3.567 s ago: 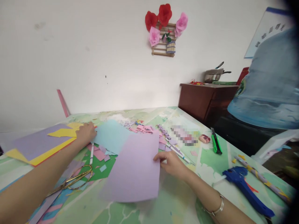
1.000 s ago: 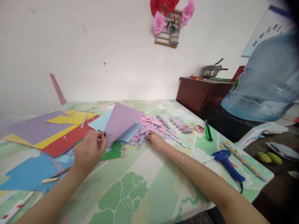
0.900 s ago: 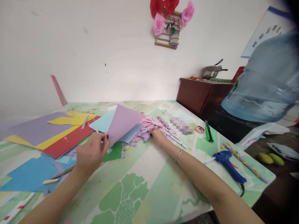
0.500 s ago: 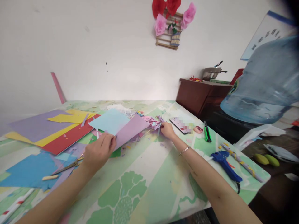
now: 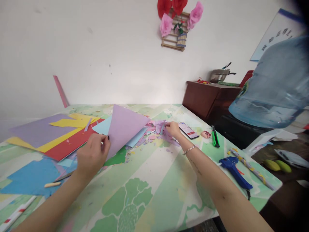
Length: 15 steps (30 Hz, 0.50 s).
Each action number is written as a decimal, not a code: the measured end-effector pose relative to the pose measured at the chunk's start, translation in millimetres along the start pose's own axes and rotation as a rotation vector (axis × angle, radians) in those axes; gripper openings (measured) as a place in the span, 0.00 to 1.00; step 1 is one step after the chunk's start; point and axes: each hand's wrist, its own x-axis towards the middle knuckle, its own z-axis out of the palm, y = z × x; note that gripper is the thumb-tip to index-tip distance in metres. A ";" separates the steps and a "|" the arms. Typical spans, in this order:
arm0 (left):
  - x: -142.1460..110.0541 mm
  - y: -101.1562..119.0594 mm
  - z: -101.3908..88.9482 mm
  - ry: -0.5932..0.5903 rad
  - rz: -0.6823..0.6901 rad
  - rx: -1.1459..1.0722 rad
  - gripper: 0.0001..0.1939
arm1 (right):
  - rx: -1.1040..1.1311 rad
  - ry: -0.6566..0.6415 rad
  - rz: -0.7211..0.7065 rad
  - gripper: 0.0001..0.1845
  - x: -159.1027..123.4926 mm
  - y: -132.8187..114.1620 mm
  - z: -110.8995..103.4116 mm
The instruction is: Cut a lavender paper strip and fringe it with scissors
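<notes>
A sheet of light purple paper (image 5: pixel 126 127) stands tilted above the table, one corner pinched in my left hand (image 5: pixel 93 154). Behind and below it show a light blue sheet (image 5: pixel 102 126) and the edge of a green sheet (image 5: pixel 119 158). My right hand (image 5: pixel 172 129) has its fingers closed at a heap of purple paper scraps (image 5: pixel 160 125). A thin bluish strip shows by those fingertips, though exactly what they grip is too small to tell. Beyond my right hand lies a phone (image 5: pixel 189 130). Scissors (image 5: pixel 64 176), partly hidden, lie left of my left forearm.
On the right are a green cutter knife (image 5: pixel 215 137), a blue glue gun (image 5: pixel 234 170) and a decorated stick (image 5: pixel 253 169). Red card (image 5: pixel 70 143), yellow paper (image 5: pixel 72 122) and blue paper (image 5: pixel 26 177) lie left. A large water bottle (image 5: pixel 267 87) stands beyond the table's right edge.
My left hand has moved left and slightly down, and the purple sheet now stands more upright. My right hand has shifted slightly up, with more purple scraps showing around it.
</notes>
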 end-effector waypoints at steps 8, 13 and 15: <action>0.9 30.5 -0.4 0.050 0.367 0.178 0.02 | 0.165 0.273 -0.125 0.11 -40.6 -7.0 -36.5; -7.4 49.0 4.5 0.010 0.475 0.167 0.04 | 0.183 0.320 -0.324 0.17 -90.4 -9.3 -19.7; -11.4 57.5 7.1 -0.040 0.483 0.147 0.06 | 0.062 0.204 -0.392 0.17 -102.1 -3.5 -8.3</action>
